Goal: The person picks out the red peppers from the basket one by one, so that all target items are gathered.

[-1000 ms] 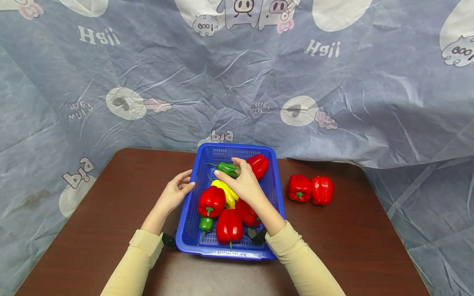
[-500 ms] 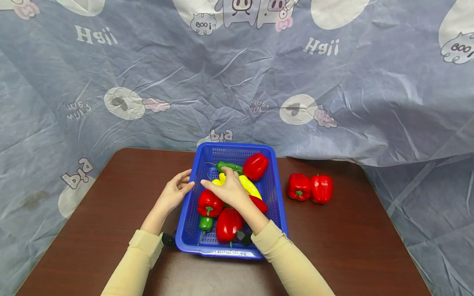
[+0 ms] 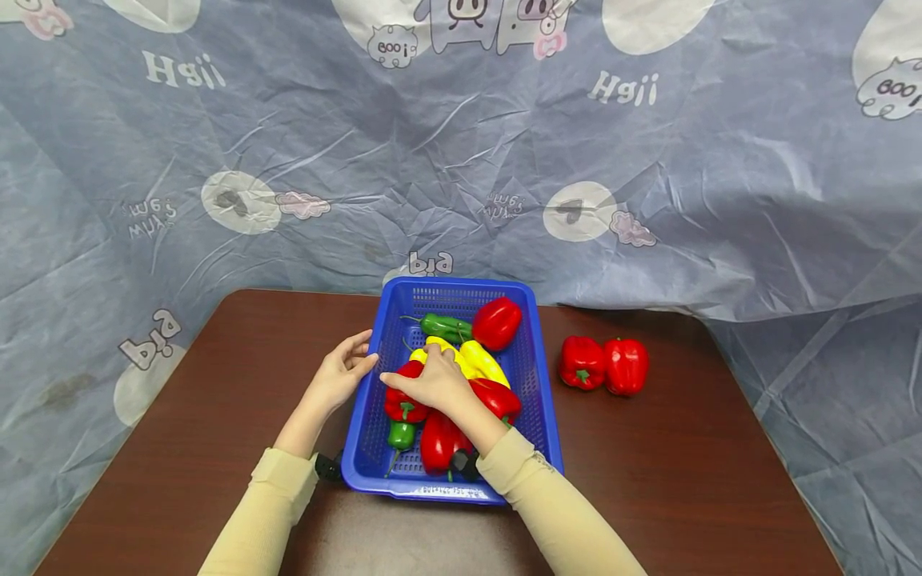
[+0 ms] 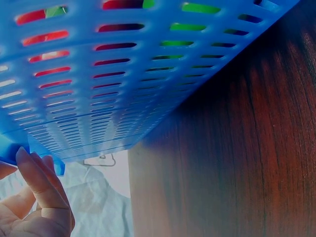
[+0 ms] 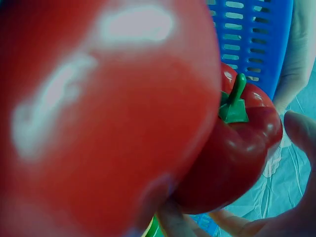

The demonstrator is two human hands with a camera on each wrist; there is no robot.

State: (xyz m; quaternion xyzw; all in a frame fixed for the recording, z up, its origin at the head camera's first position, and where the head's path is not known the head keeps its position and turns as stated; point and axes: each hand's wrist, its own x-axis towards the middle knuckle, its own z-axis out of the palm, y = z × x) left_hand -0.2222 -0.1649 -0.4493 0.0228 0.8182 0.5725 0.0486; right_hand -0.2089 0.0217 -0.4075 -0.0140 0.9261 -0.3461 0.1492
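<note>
Within a blue plastic basket (image 3: 450,490), my right hand (image 3: 434,386) reaches over a red bell pepper (image 5: 224,158) at the left, thumb and fingers spread on either side of it. The thumb looks slightly apart from the pepper in the right wrist view; finger contact is unclear. My left hand (image 3: 342,373) rests against the basket's left rim, fingertips (image 4: 29,165) touching the lip. Around the right hand lie yellow peppers (image 3: 484,364), another red bell pepper (image 3: 441,442), a red pepper (image 3: 497,398) partly under the forearm, and a green pepper (image 3: 401,435).
At the basket's far end lie a long green pepper (image 3: 445,326) and a red bell pepper (image 3: 497,323). Two red bell peppers, one (image 3: 582,363) touching the other (image 3: 626,366), sit right of the basket on the brown table (image 3: 670,464). A patterned grey-blue cloth (image 3: 461,160) hangs behind.
My right hand has moved left and nearer, from the far green pepper over the yellow peppers to the left red bell pepper. The left hand has stayed at the rim.
</note>
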